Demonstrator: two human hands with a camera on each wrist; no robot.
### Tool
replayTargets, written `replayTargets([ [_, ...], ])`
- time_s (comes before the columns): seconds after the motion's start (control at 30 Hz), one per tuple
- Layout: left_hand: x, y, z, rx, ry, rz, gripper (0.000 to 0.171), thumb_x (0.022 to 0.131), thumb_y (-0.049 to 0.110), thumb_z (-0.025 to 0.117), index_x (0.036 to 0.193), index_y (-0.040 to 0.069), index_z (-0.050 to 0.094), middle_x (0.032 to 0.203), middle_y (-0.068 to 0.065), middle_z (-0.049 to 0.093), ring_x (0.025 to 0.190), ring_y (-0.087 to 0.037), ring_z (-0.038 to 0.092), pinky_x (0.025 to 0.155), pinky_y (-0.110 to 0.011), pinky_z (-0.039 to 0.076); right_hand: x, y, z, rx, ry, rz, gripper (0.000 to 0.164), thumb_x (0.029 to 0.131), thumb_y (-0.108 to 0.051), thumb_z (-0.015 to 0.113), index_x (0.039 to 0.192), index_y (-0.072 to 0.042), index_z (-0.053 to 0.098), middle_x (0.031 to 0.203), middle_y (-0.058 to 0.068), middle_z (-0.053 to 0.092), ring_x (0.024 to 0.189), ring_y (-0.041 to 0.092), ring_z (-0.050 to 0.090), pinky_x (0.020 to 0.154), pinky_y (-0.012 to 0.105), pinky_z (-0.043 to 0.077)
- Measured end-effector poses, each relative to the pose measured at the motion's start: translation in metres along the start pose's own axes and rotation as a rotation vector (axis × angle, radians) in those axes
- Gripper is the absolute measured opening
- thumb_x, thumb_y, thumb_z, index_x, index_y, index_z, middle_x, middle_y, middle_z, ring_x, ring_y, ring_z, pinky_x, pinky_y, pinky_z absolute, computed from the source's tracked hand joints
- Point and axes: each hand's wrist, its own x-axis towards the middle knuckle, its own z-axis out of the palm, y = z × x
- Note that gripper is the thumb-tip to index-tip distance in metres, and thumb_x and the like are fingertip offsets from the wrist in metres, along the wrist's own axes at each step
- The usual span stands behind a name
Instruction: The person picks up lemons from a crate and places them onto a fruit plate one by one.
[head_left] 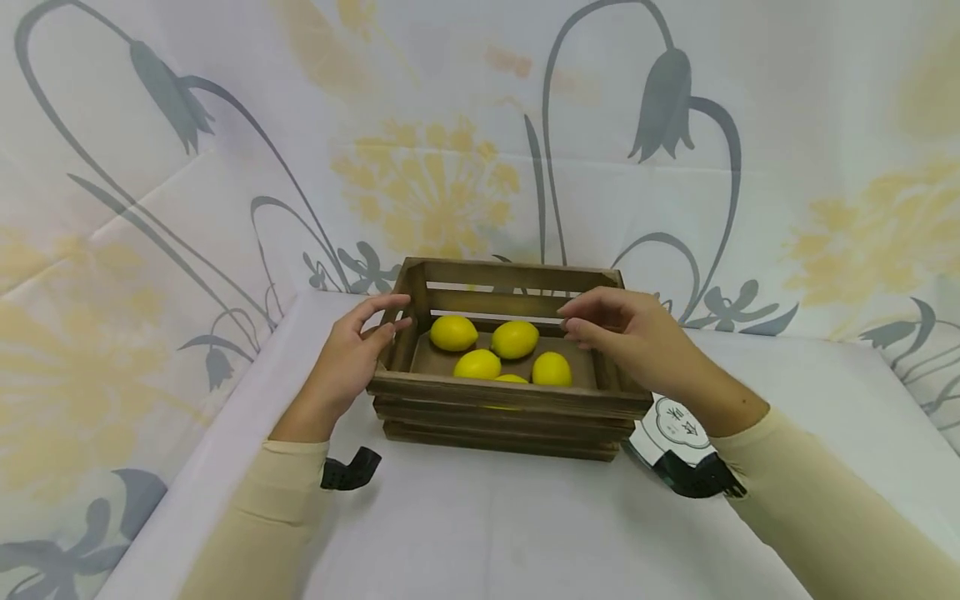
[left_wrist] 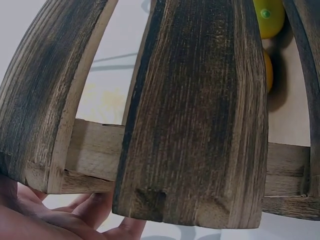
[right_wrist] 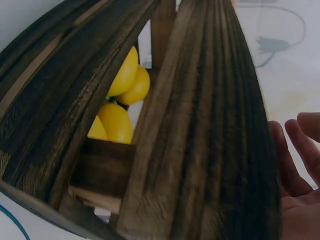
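A dark brown slatted wooden crate point(head_left: 510, 408) stands on the white surface with several yellow lemons point(head_left: 515, 340) lying inside. At the crate's left end is my left hand point(head_left: 348, 358), its fingers apart and loosely bent; whether they touch the wood I cannot tell. My right hand point(head_left: 626, 329) hovers over the right end, thumb and fingertips near each other, with no object visible between them. In the left wrist view, slats point(left_wrist: 195, 115) cover part of the left hand point(left_wrist: 60, 220). The right wrist view has relaxed right fingers point(right_wrist: 287, 165) beside a slat.
A white item with black lettering point(head_left: 675, 421) lies by the crate's right end, partly covered by the right wrist. Black wrist mounts point(head_left: 352, 469) hang below both sleeves. Behind the crate rises a flower-patterned cloth point(head_left: 465, 125).
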Motion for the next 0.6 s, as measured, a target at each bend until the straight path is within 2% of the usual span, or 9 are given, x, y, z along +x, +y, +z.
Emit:
replayTargets([
  [0.1, 0.0, 0.002, 0.0, 0.026, -0.003, -0.006, 0.04, 0.105, 0.005, 0.042, 0.145, 0.01, 0.05, 0.162, 0.0, 0.032, 0.135, -0.026, 0.054, 0.091, -0.035, 0.042, 0.011, 0.003, 0.006, -0.001, -0.03, 0.028, 0.022, 0.098, -0.02, 0.065, 0.116, -0.007, 0.069, 0.114, 0.011, 0.069, 0.089, 0.012, 0.069, 0.08, 0.026, 0.059],
  [0.17, 0.0, 0.002, 0.0, 0.037, -0.001, -0.003, 0.04, 0.106, 0.005, 0.042, 0.145, 0.01, 0.05, 0.161, 0.001, 0.032, 0.135, -0.025, 0.054, 0.079, -0.031, 0.037, 0.017, 0.004, 0.011, 0.006, -0.046, 0.036, 0.023, 0.097, -0.02, 0.066, 0.116, -0.007, 0.069, 0.114, 0.011, 0.069, 0.089, 0.012, 0.07, 0.081, 0.028, 0.059],
  [0.2, 0.0, 0.002, -0.001, 0.037, 0.0, 0.002, 0.04, 0.106, 0.005, 0.042, 0.144, 0.01, 0.05, 0.161, 0.001, 0.033, 0.135, -0.025, 0.055, 0.077, -0.031, 0.035, 0.02, 0.005, 0.013, 0.005, -0.053, 0.038, 0.023, 0.097, -0.021, 0.066, 0.116, -0.008, 0.069, 0.114, 0.01, 0.07, 0.09, 0.012, 0.07, 0.081, 0.028, 0.059],
  [0.27, 0.001, 0.002, 0.0, 0.028, -0.001, 0.007, 0.04, 0.106, 0.005, 0.042, 0.144, 0.01, 0.05, 0.161, 0.001, 0.033, 0.134, -0.025, 0.055, 0.084, -0.03, 0.037, 0.025, 0.005, 0.017, 0.013, -0.068, 0.039, 0.023, 0.097, -0.021, 0.066, 0.115, -0.008, 0.07, 0.112, 0.01, 0.07, 0.09, 0.015, 0.069, 0.08, 0.028, 0.06],
  [0.3, 0.001, 0.002, 0.0, 0.022, -0.002, 0.007, 0.04, 0.106, 0.005, 0.042, 0.144, 0.01, 0.05, 0.161, 0.0, 0.033, 0.134, -0.025, 0.055, 0.092, -0.032, 0.038, 0.027, 0.005, 0.019, 0.017, -0.074, 0.039, 0.022, 0.097, -0.021, 0.066, 0.115, -0.008, 0.07, 0.111, 0.01, 0.07, 0.091, 0.017, 0.069, 0.08, 0.028, 0.059],
  [0.37, 0.001, 0.001, 0.0, 0.009, -0.005, 0.004, 0.04, 0.106, 0.005, 0.042, 0.144, 0.01, 0.05, 0.161, 0.0, 0.032, 0.134, -0.026, 0.055, 0.105, -0.039, 0.037, 0.03, 0.004, 0.024, 0.011, -0.089, 0.035, 0.021, 0.097, -0.02, 0.066, 0.115, -0.008, 0.07, 0.11, 0.01, 0.07, 0.092, 0.021, 0.069, 0.08, 0.028, 0.059],
  [0.43, 0.0, 0.0, 0.0, -0.002, -0.008, -0.002, 0.04, 0.106, 0.005, 0.042, 0.144, 0.009, 0.05, 0.162, -0.001, 0.032, 0.134, -0.027, 0.055, 0.116, -0.045, 0.031, 0.032, 0.004, 0.028, -0.012, -0.103, 0.034, 0.02, 0.097, -0.02, 0.066, 0.115, -0.009, 0.07, 0.109, 0.008, 0.07, 0.093, 0.023, 0.068, 0.081, 0.029, 0.058],
  [0.6, 0.001, -0.002, 0.0, -0.014, -0.005, 0.006, 0.039, 0.106, 0.005, 0.042, 0.144, 0.008, 0.05, 0.162, -0.002, 0.031, 0.134, -0.029, 0.055, 0.121, -0.051, 0.027, 0.038, 0.002, 0.036, -0.099, -0.127, 0.029, 0.019, 0.097, -0.022, 0.066, 0.114, -0.014, 0.071, 0.11, 0.004, 0.07, 0.096, 0.02, 0.066, 0.086, 0.033, 0.055],
])
